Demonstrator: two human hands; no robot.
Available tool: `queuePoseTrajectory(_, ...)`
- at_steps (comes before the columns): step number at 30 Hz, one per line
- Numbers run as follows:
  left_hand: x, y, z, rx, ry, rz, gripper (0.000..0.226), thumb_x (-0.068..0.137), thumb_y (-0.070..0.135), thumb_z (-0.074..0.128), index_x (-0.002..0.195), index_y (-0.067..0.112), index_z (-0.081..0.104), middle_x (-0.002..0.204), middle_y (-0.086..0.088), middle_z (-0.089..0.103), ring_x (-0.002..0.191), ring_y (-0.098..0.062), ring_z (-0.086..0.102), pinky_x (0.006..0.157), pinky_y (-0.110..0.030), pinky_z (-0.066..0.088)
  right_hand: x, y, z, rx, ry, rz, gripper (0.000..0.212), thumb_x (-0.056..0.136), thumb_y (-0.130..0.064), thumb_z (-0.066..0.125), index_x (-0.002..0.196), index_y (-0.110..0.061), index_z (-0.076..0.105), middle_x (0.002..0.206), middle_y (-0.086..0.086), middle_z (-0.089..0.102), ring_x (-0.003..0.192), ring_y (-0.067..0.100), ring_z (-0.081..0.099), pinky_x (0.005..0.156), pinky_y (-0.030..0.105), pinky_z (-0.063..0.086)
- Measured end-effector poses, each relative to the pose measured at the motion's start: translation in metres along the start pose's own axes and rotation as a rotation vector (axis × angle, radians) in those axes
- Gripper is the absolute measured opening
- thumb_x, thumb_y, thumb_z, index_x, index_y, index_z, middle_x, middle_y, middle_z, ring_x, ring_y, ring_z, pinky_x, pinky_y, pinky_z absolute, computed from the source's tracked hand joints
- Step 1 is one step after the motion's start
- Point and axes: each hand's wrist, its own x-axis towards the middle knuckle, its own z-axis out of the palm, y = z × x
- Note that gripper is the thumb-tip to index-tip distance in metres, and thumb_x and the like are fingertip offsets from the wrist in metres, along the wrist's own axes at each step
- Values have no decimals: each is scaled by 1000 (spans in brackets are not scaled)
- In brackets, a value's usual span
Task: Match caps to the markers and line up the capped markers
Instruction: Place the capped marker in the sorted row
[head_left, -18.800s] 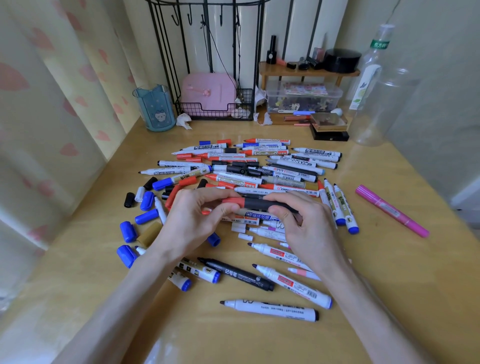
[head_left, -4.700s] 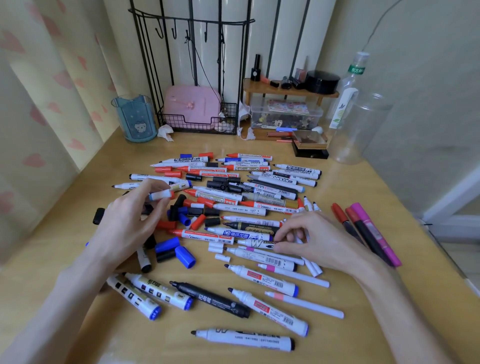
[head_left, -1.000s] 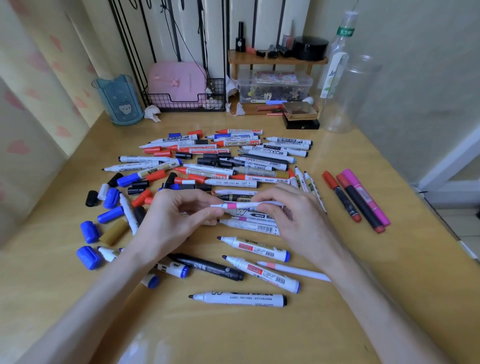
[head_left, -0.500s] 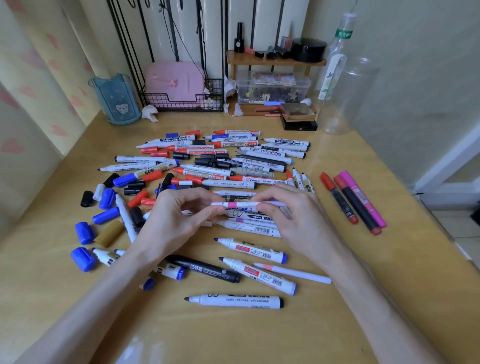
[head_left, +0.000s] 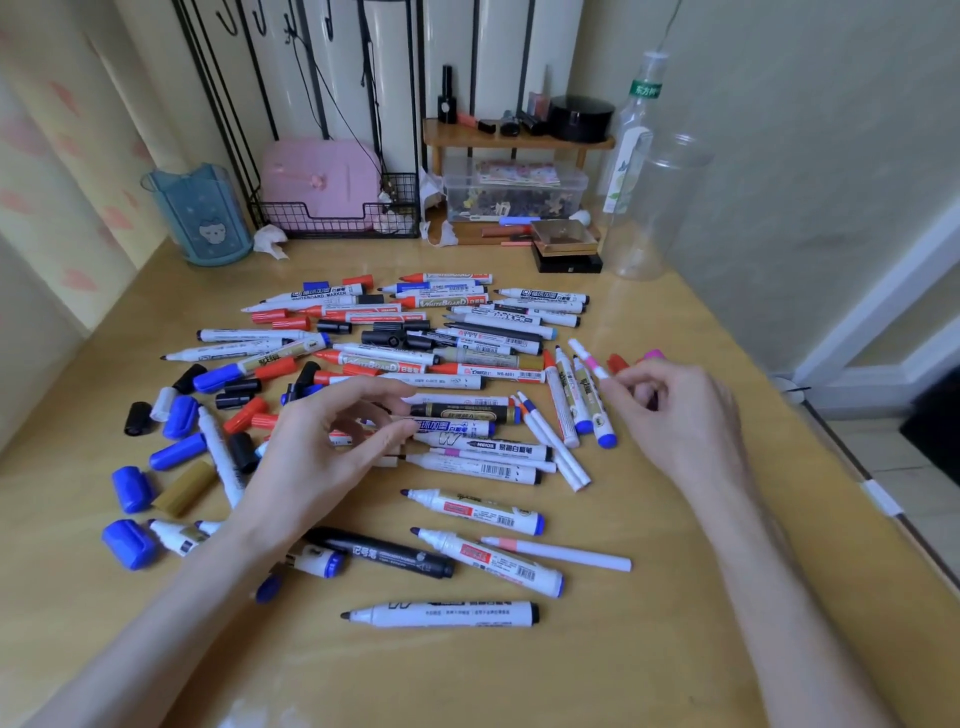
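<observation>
head view: one frame, looking down on the tabletop (head_left: 727, 649)
right hand (head_left: 675, 415): fingertips pinch the slim white marker with pink band (head_left: 588, 357); the marker juts out past the fingers toward the far edge
left hand (head_left: 317, 452): fingers loosely curled, thumb and forefinger apart, nothing held; over the near side of the marker pile (head_left: 415, 364)
loose caps (head_left: 179, 415): left of the left hand, toward the left edge

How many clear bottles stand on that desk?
2: a tall green-labelled bottle at the back right corner, and a wider bare bottle just in front of it. None seems hidden.
</observation>
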Motion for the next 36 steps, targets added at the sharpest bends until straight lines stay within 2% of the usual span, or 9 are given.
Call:
queuePoseTrajectory(3, 0, 0, 1, 9, -2, 17, 27, 89, 21, 79, 116, 25, 73, 101, 7, 76, 91, -15, 72, 77, -31, 57, 1, 8, 0, -119, -11, 95, 17, 90, -36, 74, 81, -22, 73, 59, -5, 59, 74, 28, 60, 67, 34, 46)
queuePoseTrajectory(7, -1, -4, -1, 36, -6, 26, 25, 93, 18, 75, 117, 26, 73, 99, 8, 76, 92, -17, 72, 79, -35, 57, 4, 13, 3, -207, -35, 143, 13, 90, -39, 73, 83, -28, 73, 77, -9, 70, 88, 29, 68, 72, 35, 50)
queuePoseTrajectory(10, 0, -7, -5, 53, -9, 23, 24, 96, 17, 73, 118, 26, 73, 101, 7, 76, 94, -18, 72, 79, -37, 57, 5, 17, 6, -242, -24, 144, 16, 88, -38, 76, 76, -32, 68, 80, -7, 72, 90, 30, 69, 71, 32, 47)
queuePoseTrajectory(15, 1, -7, -7, 57, 2, 26, 23, 95, 18, 73, 117, 25, 74, 102, 7, 75, 95, -17, 71, 78, -36, 57, 8, 22, 12, -256, 20, 137, 11, 83, -37, 81, 86, -29, 76, 90, 3, 75, 91, 34, 68, 71, 34, 50)
queuePoseTrajectory(18, 2, -7, -8, 64, 6, 26, 22, 96, 19, 72, 116, 25, 73, 101, 7, 75, 96, -16, 71, 79, -33, 57, 9, 22, 13, -267, 29, 126, 9, 83, -32, 81, 88, -28, 74, 89, 3, 73, 91, 33, 67, 71, 35, 51)
queuePoseTrajectory(23, 3, -9, -15, 86, 51, 23, 22, 96, 19, 72, 118, 24, 73, 101, 7, 75, 96, -14, 70, 82, -31, 57, 13, 16, 18, -179, 65, -32, 8, 88, -25, 76, 96, -25, 74, 78, -4, 64, 84, 28, 62, 66, 34, 47)
queuePoseTrajectory(26, 3, -11, -19, 75, 62, -1, 22, 97, 19, 71, 118, 25, 73, 101, 7, 74, 96, -15, 70, 80, -39, 57, 19, 1, 27, -19, -9, -146, 14, 88, -28, 78, 100, -26, 74, 86, -7, 64, 80, 17, 60, 70, 31, 47)
queuePoseTrajectory(29, 4, -13, -23, 60, 81, -18, 20, 98, 19, 71, 116, 27, 74, 104, 12, 74, 96, -11, 71, 79, -42, 58, 32, -19, 42, 88, -124, -187, 20, 89, -34, 78, 108, -29, 73, 96, -9, 67, 87, 8, 61, 74, 27, 50)
queuePoseTrajectory(36, 7, -24, -55, 103, 93, -50, 17, 97, 22, 70, 113, 26, 75, 100, 3, 75, 92, -18, 70, 79, -37, 59, 79, -53, 84, 6, -253, -281, 24, 96, -31, 72, 118, -24, 73, 112, -1, 68, 102, 11, 58, 87, 30, 48)
